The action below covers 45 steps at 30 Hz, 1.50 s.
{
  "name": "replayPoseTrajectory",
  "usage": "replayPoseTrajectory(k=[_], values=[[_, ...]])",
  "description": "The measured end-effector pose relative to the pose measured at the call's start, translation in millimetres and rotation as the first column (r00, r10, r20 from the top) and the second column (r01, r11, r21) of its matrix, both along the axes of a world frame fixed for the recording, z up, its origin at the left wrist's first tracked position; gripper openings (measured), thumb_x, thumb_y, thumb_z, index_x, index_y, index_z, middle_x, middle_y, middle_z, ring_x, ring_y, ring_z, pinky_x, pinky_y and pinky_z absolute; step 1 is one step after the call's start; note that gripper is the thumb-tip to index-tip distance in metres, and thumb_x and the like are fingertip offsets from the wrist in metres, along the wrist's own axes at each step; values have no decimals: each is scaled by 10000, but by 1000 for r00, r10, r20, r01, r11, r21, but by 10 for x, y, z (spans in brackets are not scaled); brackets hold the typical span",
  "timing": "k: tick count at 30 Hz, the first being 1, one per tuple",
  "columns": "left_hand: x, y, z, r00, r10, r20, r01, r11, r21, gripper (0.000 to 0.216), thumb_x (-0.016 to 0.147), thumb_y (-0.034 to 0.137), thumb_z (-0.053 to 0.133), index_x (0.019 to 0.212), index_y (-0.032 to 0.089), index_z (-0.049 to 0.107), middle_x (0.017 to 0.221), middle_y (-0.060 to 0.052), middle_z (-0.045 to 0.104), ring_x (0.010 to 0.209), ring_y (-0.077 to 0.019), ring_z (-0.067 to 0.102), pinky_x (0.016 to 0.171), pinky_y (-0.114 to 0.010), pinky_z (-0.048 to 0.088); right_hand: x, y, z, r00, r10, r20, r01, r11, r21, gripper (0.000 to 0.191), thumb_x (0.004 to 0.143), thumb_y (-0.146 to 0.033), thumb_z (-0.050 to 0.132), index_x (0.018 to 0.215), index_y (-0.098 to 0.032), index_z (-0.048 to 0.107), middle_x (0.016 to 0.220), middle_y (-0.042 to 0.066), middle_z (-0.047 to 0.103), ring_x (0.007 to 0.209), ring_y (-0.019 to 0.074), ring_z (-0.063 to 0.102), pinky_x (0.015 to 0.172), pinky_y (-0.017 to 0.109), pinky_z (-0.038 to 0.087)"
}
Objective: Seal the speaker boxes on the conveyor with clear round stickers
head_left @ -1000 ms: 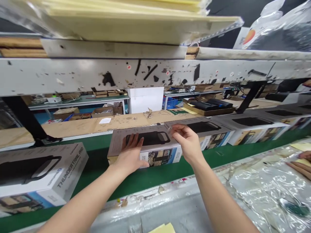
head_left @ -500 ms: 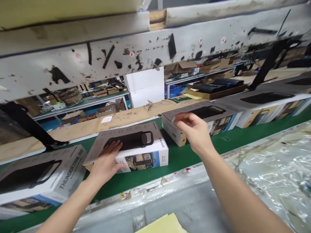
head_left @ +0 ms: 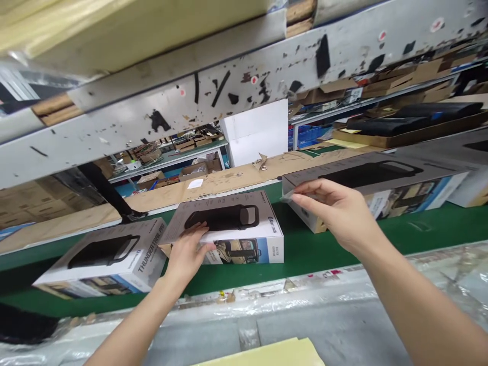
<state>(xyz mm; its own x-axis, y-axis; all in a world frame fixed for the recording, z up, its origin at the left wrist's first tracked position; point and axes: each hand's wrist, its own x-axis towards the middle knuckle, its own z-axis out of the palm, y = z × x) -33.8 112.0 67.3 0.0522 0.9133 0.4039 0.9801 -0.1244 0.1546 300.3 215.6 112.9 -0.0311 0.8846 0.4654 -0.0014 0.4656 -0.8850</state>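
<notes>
My left hand lies with its fingers outstretched on the top of a printed speaker box, its thumb near the front edge. The box lies flat on a green conveyor belt. My right hand pinches a small clear sticker between thumb and fingertips. It is in front of the near left corner of another box, apart from the box under my left hand. Further left a similar box marked THUNDERTRAIL PRO sits close to the middle one.
A scuffed white beam crosses above the belt, with yellow sheets on a shelf over it. More yellow sheets lie at the near edge. Behind the belt runs a cardboard-covered ledge. A dark sleeve shows at lower left.
The view has shifted, so the beam and the boxes sit differently in it. My left hand stays on the middle box. The clear sticker in my right hand shows more plainly.
</notes>
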Motion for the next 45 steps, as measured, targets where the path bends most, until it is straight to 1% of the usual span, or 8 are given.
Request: replayPoseTrajectory(k=[11, 20, 27, 32, 34, 38, 41, 45], values=[[-66, -459, -283, 989, -124, -81, 140, 965, 224, 376, 1046, 263, 519, 1421, 284, 536, 1452, -71, 597, 1361, -267, 538, 1189, -513, 347, -168, -170, 57, 975, 197, 99, -189, 978, -85, 497, 665, -680, 845, 799, -215, 732, 816, 54, 718, 762, 225, 678, 710, 324, 573], [-100, -298, -142, 996, -86, -33, 89, 990, 105, 419, 1010, 370, 595, 1415, 278, 545, 1492, -112, 558, 1411, -317, 473, 1131, -498, 378, -214, -165, 4, 962, 200, 188, -183, 978, -104, 512, 689, -713, 804, 812, -220, 733, 807, 58, 720, 740, 222, 668, 724, 338, 576], [-94, -321, -75, 994, -28, 105, 21, 997, 69, 229, 1006, 405, 579, 1161, 260, 666, 1360, -83, 657, 1294, -301, 567, 1076, -477, 442, -226, -187, 38, 950, 222, 218, -200, 973, -119, 531, 689, -740, 782, 802, -224, 725, 811, 63, 719, 740, 227, 660, 720, 341, 571], [-139, -356, 70, 988, -18, 150, 17, 1000, 8, 331, 991, 441, 579, 1261, 275, 671, 1420, -82, 625, 1332, -314, 546, 1111, -501, 431, -228, -225, 84, 943, 256, 211, -231, 963, -138, 546, 673, -756, 782, 786, -226, 719, 791, 59, 713, 735, 228, 651, 716, 345, 560], [-123, -329, 170, 985, 12, 170, -4, 999, -48, 306, 977, 481, 578, 1099, 253, 742, 1337, -91, 681, 1272, -333, 594, 1086, -509, 455, -211, -226, 92, 940, 262, 217, -234, 961, -147, 554, 664, -761, 784, 786, -225, 718, 791, 60, 712, 741, 233, 648, 718, 351, 554], [113, -39, 392, 958, 7, 287, 17, 997, -79, 335, 952, 492, 582, 820, 220, 728, 1166, -86, 750, 1118, -308, 683, 1007, -430, 528, -143, -138, 35, 961, 215, 172, -183, 965, -186, 560, 659, -726, 804, 842, -207, 702, 807, 72, 710, 759, 243, 649, 683, 352, 534], [459, 417, 472, 924, -186, 334, 208, 978, -30, 199, 955, 311, 556, 991, 235, 737, 1154, -47, 753, 1114, -250, 691, 1020, -367, 534, -68, -38, -20, 982, 182, 59, -164, 960, -228, 623, 628, -646, 857, 1007, -195, 654, 767, 47, 691, 713, 227, 636, 647, 343, 516], [843, 1137, 455, 908, -328, 261, 369, 921, -126, 524, 873, -14, 413, 1174, 277, 728, 1455, -36, 598, 1346, -246, 565, 1115, -420, 479, 11, 9, -4, 972, 234, -18, -232, 946, -228, 623, 654, -543, 877, 1095, -192, 613, 759, 21, 680, 713, 210, 630, 669, 335, 513]])
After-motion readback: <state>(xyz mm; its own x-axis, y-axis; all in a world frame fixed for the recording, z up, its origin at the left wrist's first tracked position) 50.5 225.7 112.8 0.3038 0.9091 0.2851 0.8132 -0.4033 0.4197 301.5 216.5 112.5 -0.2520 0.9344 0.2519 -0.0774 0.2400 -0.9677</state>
